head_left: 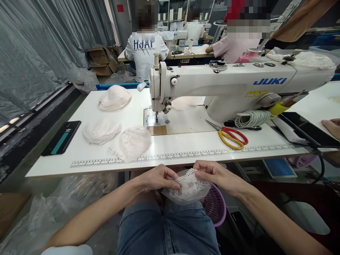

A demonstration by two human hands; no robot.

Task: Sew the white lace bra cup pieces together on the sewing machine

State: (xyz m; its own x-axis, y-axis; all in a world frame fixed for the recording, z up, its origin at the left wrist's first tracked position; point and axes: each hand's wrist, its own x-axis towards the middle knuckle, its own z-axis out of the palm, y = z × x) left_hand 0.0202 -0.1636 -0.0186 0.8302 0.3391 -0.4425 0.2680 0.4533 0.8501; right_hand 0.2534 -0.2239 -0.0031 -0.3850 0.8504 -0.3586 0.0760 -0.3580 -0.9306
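Note:
Above my lap, just off the table's front edge, a sheer white lace bra cup [189,189] hangs between my two hands. My left hand [161,177] pinches its scalloped edge at the left. The opposite end of that edge is held between the thumb and fingers of my right hand [214,175]. On the table lie a lace-edged cup [102,131], a round pale cup [134,141] and a domed pinkish cup [115,98]. Another pale fabric piece [186,102] rests behind the needle of the white sewing machine [191,83].
Scissors [228,136] with red and yellow handles lie near a printed ruler strip [175,156]. A dark phone [62,138] is at the left. Coiled cord [251,119] sits at the machine's base. A purple basket [219,209] stands below. Several people work behind; someone's hand [332,127] shows right.

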